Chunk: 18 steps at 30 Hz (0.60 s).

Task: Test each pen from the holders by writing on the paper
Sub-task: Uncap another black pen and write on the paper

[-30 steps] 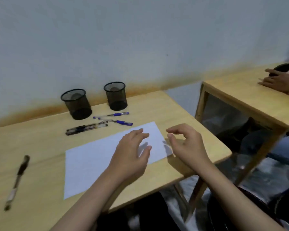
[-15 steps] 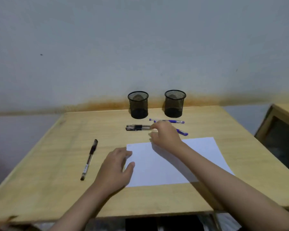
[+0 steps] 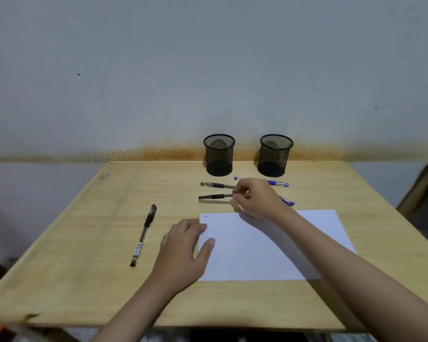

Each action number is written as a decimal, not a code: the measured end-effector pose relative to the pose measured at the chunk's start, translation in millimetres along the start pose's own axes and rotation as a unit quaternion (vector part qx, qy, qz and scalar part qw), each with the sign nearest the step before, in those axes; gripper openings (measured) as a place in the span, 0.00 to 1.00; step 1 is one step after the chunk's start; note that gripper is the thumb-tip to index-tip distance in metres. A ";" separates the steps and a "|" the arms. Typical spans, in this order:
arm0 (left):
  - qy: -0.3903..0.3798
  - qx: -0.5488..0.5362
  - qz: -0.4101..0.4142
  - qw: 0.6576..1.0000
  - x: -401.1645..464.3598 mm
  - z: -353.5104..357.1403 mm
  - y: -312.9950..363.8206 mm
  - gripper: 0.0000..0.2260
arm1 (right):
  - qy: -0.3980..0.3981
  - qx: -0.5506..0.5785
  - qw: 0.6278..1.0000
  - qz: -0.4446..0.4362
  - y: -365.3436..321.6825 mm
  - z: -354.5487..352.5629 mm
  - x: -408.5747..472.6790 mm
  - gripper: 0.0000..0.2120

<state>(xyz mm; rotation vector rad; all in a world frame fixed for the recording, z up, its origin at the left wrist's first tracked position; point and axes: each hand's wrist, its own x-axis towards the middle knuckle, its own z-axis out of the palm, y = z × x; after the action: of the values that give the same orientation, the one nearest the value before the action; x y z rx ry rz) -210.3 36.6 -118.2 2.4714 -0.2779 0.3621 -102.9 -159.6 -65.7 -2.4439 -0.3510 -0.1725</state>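
A: So, largest first. What carries everything?

B: Item one, the desk (image 3: pixel 84 243), light wood, set against the wall. Item two, the paper (image 3: pixel 269 248), one white sheet lying flat at the near centre-right, with a small blue mark in its far left corner.

A: And the holders?

B: Two black mesh holders (image 3: pixel 219 154) at the far edge, upright, side by side and apart. No pens stand up out of them.

A: Hands?

B: The left hand (image 3: pixel 183 250) lies flat, fingers relaxed, on the left edge of the paper, thumb over the sheet. The right hand (image 3: pixel 257 201) reaches beyond the paper's far edge, fingertips pinched round the right end of a black pen (image 3: pixel 214 196).

A: How does that pen lie?

B: Long axis left to right, roughly parallel to the paper's far edge, its free end pointing left of the right hand. A second black pen (image 3: pixel 216 185) lies just behind it, same heading. Two blue pens (image 3: pixel 278 183) lie near the holders, partly hidden by the right hand. One more black pen (image 3: pixel 143 235) lies well apart on the left, pointing near to far.

A: Which hand is nearer the work?

B: The right; my reading is that it brings the pinched pen back to the sheet.
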 end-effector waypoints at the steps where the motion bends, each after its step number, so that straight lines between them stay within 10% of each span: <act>1: 0.021 -0.019 0.002 1.000 -0.2 -1.7 1.5 0.23 | -0.010 0.035 0.999 -0.002 -2.6 -7.0 -8.7 0.04; 7: 0.171 -0.090 0.066 0.979 -4.7 -15.8 15.8 0.24 | -0.032 0.180 0.983 0.008 -9.1 -39.9 -67.9 0.02; 18: 0.173 -0.169 0.138 0.961 7.6 -32.8 51.0 0.09 | 0.039 0.395 0.918 0.000 -26.3 -70.2 -106.9 0.05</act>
<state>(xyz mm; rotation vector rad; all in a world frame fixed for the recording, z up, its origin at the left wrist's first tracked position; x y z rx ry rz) -223.7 15.5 -62.5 1.9946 -0.4923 0.7843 -215.2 -206.1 -18.1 -1.6316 -0.3079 -0.0984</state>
